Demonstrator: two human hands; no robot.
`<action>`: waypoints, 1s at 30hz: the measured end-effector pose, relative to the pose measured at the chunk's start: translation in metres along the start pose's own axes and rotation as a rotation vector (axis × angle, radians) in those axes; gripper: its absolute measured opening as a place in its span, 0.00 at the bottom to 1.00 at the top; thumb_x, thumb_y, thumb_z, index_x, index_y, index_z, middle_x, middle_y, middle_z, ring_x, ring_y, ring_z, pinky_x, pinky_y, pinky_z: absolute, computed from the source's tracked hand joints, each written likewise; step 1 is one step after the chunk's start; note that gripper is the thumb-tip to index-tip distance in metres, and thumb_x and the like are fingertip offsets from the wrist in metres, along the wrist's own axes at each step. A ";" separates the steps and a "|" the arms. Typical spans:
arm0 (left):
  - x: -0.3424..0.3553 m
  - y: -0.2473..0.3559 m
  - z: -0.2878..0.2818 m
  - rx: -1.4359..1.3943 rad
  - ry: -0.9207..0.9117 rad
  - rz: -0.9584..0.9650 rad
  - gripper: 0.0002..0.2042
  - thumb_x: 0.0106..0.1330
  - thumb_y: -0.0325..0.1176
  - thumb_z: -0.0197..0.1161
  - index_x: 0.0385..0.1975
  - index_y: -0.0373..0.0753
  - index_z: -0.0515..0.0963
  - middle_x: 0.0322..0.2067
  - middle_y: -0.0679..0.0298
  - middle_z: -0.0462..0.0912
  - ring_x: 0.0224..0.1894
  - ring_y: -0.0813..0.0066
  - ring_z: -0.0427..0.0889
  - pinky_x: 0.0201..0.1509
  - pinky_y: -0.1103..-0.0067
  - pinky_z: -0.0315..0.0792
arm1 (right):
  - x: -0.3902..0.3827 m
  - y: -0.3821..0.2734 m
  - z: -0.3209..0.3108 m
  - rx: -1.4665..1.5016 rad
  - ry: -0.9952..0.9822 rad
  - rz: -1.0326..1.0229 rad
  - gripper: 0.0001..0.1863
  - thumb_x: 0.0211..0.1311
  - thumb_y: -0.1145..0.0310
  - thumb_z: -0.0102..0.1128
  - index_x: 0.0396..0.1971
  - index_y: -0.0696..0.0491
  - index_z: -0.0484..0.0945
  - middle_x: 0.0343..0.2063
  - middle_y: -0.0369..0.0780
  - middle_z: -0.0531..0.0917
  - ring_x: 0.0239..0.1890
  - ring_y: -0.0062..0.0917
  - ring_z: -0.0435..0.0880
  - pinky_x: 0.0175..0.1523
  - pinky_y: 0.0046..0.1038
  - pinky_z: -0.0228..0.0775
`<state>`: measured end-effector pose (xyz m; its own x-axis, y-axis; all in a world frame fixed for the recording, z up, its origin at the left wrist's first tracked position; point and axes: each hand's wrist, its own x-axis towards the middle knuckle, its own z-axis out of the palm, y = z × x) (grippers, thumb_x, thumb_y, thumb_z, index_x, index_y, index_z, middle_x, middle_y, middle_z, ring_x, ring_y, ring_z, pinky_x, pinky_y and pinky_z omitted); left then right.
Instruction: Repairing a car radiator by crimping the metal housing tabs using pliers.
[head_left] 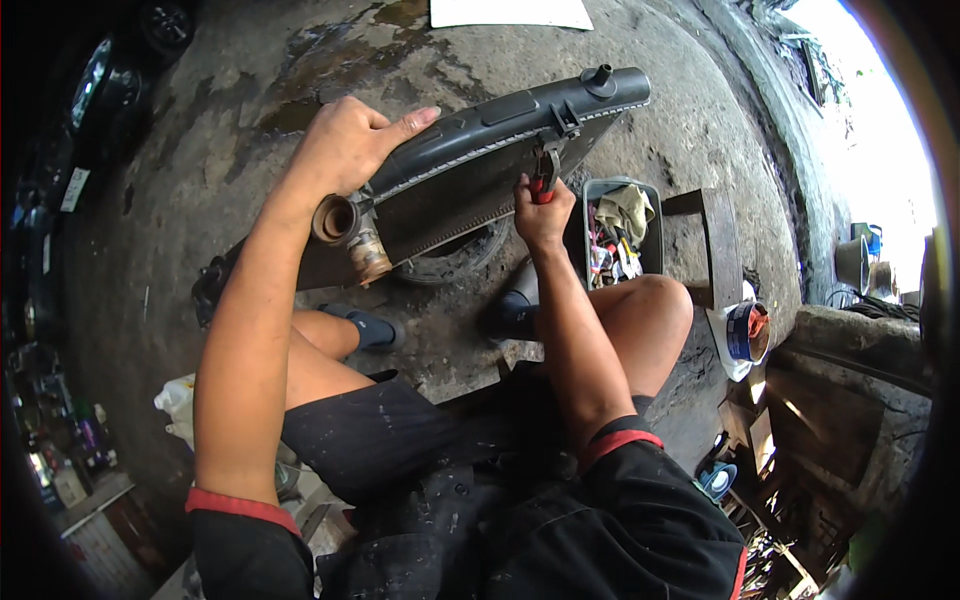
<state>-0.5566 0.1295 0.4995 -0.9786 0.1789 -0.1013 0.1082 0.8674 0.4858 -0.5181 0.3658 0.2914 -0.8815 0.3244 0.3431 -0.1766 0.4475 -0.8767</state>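
A car radiator with a black plastic tank (500,115) along its upper edge is tilted in front of me, above my shins. My left hand (345,145) grips the tank's left end, thumb stretched along the top. Below that wrist, a round brownish neck (336,218) sticks out beside a corroded metal pipe stub (370,258). My right hand (545,215) is closed round red-handled pliers (546,170). The pliers' jaws are up at the crimped seam, under a small black bracket (566,122); whether they bite the metal, I cannot tell. The finned core (430,210) hangs below the seam.
A tyre (455,262) lies under the radiator. To the right stand a grey bin (655,240) of tools and rags, a wooden stool (722,245) and a can (745,335). A white board (510,12) lies on the floor ahead. Wet patches mark the concrete.
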 end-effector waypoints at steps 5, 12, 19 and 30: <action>0.027 -0.017 -0.016 -0.006 -0.079 -0.019 0.37 0.62 0.68 0.59 0.16 0.30 0.81 0.10 0.55 0.72 0.16 0.69 0.75 0.30 0.70 0.72 | 0.009 -0.020 -0.003 -0.015 -0.151 0.104 0.07 0.54 0.70 0.60 0.24 0.56 0.74 0.17 0.49 0.76 0.22 0.46 0.78 0.31 0.38 0.71; 0.052 -0.036 -0.018 0.016 -0.102 -0.005 0.38 0.64 0.66 0.57 0.18 0.26 0.77 0.09 0.58 0.65 0.16 0.76 0.66 0.29 0.72 0.69 | 0.024 -0.006 0.005 0.039 -0.200 0.042 0.09 0.53 0.72 0.62 0.33 0.59 0.77 0.33 0.50 0.81 0.38 0.48 0.82 0.45 0.39 0.74; 0.047 -0.038 -0.020 0.003 -0.098 0.002 0.36 0.69 0.60 0.57 0.15 0.27 0.72 0.11 0.67 0.57 0.20 0.83 0.58 0.25 0.74 0.60 | 0.032 0.010 0.006 0.098 -0.134 -0.009 0.11 0.52 0.73 0.61 0.37 0.58 0.79 0.34 0.48 0.80 0.38 0.47 0.82 0.45 0.39 0.74; 0.032 -0.024 -0.022 -0.042 -0.117 -0.053 0.32 0.73 0.54 0.56 0.13 0.31 0.68 0.13 0.74 0.62 0.20 0.87 0.57 0.24 0.78 0.56 | 0.041 0.012 0.008 0.015 -0.129 -0.069 0.10 0.45 0.71 0.64 0.26 0.56 0.72 0.27 0.46 0.77 0.33 0.45 0.80 0.37 0.41 0.73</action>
<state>-0.5941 0.1042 0.5038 -0.9555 0.1884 -0.2269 0.0473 0.8572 0.5127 -0.5599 0.3772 0.2924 -0.9158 0.1827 0.3576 -0.2449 0.4519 -0.8578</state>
